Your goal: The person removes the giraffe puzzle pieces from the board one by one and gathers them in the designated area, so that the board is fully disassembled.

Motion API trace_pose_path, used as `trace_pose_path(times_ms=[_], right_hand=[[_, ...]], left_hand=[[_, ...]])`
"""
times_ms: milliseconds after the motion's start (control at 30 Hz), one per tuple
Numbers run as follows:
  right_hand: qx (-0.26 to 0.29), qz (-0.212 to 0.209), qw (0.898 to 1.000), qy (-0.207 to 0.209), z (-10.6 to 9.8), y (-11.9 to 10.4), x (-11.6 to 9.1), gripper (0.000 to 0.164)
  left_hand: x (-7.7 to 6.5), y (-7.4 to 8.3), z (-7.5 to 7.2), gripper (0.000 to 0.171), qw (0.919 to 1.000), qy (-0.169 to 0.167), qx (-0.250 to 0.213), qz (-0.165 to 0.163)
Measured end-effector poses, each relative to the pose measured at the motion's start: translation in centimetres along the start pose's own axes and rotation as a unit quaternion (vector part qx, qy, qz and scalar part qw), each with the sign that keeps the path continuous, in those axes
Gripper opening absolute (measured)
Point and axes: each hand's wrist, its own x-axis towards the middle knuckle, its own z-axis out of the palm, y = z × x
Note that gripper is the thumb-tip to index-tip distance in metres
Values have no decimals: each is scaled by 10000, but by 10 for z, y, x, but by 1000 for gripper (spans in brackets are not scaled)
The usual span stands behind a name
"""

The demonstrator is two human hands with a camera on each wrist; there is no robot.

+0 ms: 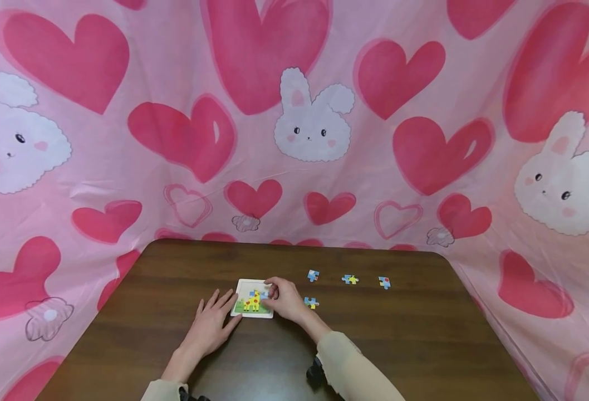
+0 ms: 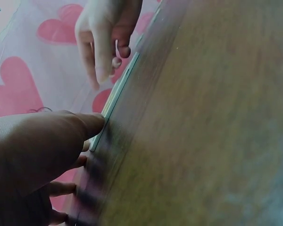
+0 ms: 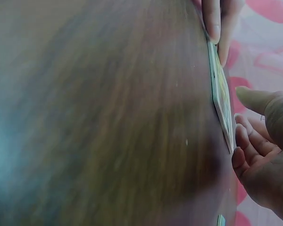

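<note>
A white-framed jigsaw puzzle tray (image 1: pixel 252 315) lies on the table, holding a partly assembled giraffe picture (image 1: pixel 251 302). My left hand (image 1: pixel 211 324) rests at the tray's left side, fingers spread and thumb on its near edge. In the left wrist view that thumb (image 2: pixel 92 123) touches the tray's rim (image 2: pixel 114 101). Over the tray's right side is my right hand (image 1: pixel 286 301), thumb and fingers bent loosely downward. The right wrist view shows its thumb (image 3: pixel 257 100) apart from the curled fingers, just above the tray (image 3: pixel 221 101). No piece shows between them; its index fingertip is hidden there.
Several loose puzzle pieces lie right of the tray: a blue-and-white one (image 1: pixel 313 275), a blue-and-yellow one (image 1: pixel 350 279), one with a red spot (image 1: pixel 384 282), and one near the right wrist (image 1: pixel 311 303). A pink heart-patterned cloth (image 1: pixel 294 184) surrounds the brown wooden table (image 1: pixel 425 334).
</note>
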Motion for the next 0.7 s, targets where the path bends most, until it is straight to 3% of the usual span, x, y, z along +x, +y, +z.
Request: trace_pose_path(times_ms=[200,433,700], right_hand=[[-87,168,9992,-355,6,0,8,38],[-570,-45,9969,-547,14,6,18,44],[-146,1121,9932,-282,18,-11,19,34]], left_hand=[[-1,-1,1,63,10000,49,-25,14],[-1,-2,2,63,9999,59,-98,23],[0,-1,2,62,9999,69,-140,6]])
